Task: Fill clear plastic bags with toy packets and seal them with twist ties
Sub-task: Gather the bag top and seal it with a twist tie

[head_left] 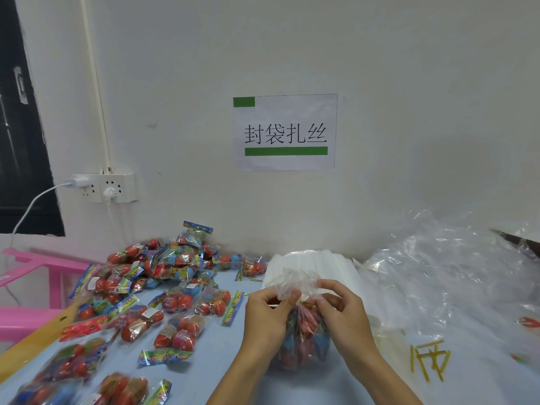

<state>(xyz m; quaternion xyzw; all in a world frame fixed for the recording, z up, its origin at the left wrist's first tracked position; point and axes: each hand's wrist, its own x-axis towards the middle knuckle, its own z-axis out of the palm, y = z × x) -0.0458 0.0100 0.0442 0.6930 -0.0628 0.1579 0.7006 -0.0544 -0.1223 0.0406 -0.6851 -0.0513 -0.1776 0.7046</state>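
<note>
A clear plastic bag (304,343) filled with red and blue toy packets stands on the blue table between my hands. Its gathered neck (295,280) sticks up above my fingers. My left hand (267,312) grips the neck from the left. My right hand (343,314) pinches a gold twist tie (306,303) at the neck from the right. Many loose toy packets (163,285) lie scattered and heaped on the table to the left.
A stack of flat clear bags (336,264) lies behind my hands. Crumpled clear plastic (453,276) covers the right side, with several gold twist ties (429,361) on it. A pink plastic stool (32,287) stands at the left. A wall socket (105,188) and a paper sign (286,133) are on the wall.
</note>
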